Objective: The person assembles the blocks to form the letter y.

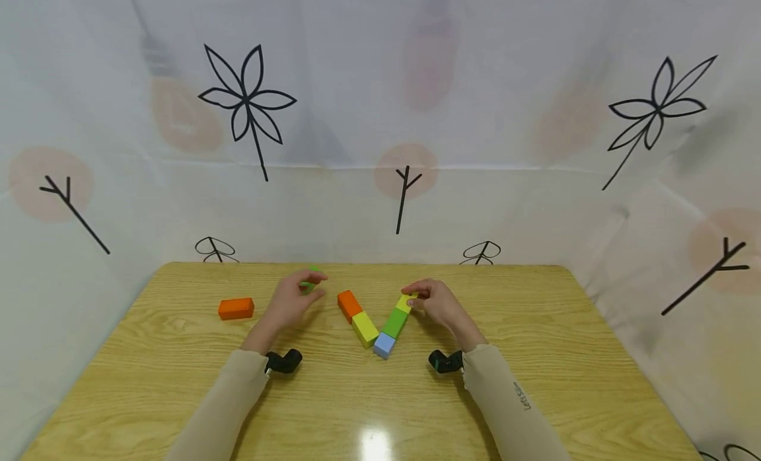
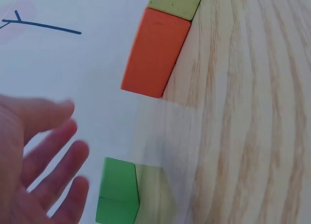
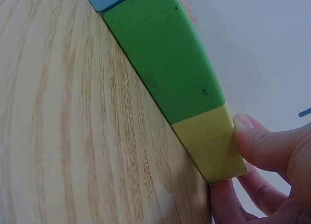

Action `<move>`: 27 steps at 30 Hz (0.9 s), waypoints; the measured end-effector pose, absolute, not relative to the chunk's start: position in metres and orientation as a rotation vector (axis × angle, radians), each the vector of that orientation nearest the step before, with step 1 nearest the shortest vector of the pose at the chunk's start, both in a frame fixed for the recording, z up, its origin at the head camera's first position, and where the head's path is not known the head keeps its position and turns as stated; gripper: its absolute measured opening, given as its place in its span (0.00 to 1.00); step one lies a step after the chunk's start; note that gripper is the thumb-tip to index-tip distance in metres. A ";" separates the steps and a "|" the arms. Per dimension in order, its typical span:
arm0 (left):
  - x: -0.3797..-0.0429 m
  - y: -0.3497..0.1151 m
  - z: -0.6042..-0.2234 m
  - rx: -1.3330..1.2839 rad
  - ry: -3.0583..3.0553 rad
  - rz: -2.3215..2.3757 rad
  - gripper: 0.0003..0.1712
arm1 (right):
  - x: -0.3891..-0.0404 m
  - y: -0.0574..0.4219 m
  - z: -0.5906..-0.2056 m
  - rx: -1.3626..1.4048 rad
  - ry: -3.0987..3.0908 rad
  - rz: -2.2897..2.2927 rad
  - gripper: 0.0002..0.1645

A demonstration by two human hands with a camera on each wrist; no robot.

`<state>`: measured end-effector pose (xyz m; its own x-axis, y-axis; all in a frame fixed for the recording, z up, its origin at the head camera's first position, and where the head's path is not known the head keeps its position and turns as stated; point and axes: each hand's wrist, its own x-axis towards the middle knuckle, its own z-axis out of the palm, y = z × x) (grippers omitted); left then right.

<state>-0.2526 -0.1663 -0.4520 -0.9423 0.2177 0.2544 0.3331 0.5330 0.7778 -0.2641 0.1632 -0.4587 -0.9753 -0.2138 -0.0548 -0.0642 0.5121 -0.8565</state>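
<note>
Blocks form a V on the table. Its right leg holds a small yellow block [image 3: 209,144], a longer green block [image 3: 163,54] and a blue block [image 1: 384,345] at the point. An orange block [image 1: 349,305] and a yellow block [image 1: 365,329] make the left leg. My right hand [image 1: 441,304] pinches the small yellow block at its far end, thumb on one side. My left hand [image 1: 291,294] hovers beside a separate green block [image 2: 117,190], fingers apart and loosely bent, with a gap to the block in the left wrist view. In the head view that hand partly hides it.
Another orange block [image 1: 236,308] lies on the wooden table [image 1: 333,408], left of my left hand. A white cloth [image 1: 345,203] with printed plants hangs behind the table's back edge and along both sides. Each wrist wears a black camera [image 1: 285,361].
</note>
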 end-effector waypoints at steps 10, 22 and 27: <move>-0.256 -0.169 -0.453 -0.214 -2.529 -1.323 0.14 | -0.264 0.163 -0.458 -0.230 2.595 -1.457 0.15; -0.261 -0.177 -0.459 -0.085 -2.556 -1.422 0.15 | -0.263 0.164 -0.459 -0.219 2.588 -1.465 0.14; -0.262 -0.178 -0.463 -0.061 -2.576 -1.417 0.15 | -0.263 0.164 -0.459 -0.205 2.582 -1.467 0.15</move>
<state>-0.2625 -0.1781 -0.4626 -0.9790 -0.0603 0.1946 0.1321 0.5394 0.8316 -0.2632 0.1640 -0.4595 -0.9770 -0.1998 -0.0752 -0.0376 0.5081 -0.8605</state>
